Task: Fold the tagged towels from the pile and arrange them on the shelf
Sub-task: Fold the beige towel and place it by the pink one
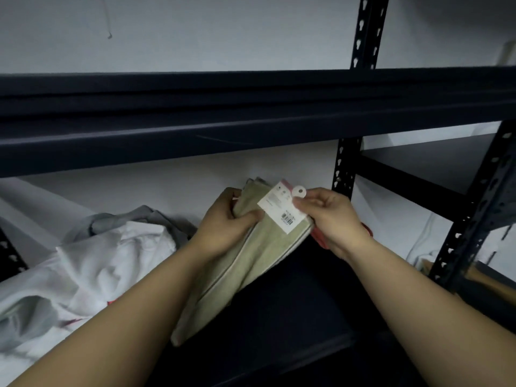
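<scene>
Towels first: the heap of crumpled white and grey towels [92,263] fills the left of the dark metal shelf [293,303], the biggest thing I see there besides the shelf itself. Next in size, the folded sage-green towel with a pale stripe [240,269] is held above the shelf's bare middle, slanting from lower left up to the right. My left hand [226,224] grips its upper fold, thumb curled over the top edge. My right hand [332,219] pinches the white card tag with a barcode [282,209] between thumb and forefinger, at the towel's upper right corner, and a small white round hanger tab [298,192] sticks up just above that pinch.

I judge the fold could slip open if the left grip loosens, and tugging the tag might tear it off.

A red cloth [321,237] peeks out under my right hand; I cannot tell what it is. The shelf's depth is too dark to read, and the heap is cut off at the left.
</scene>
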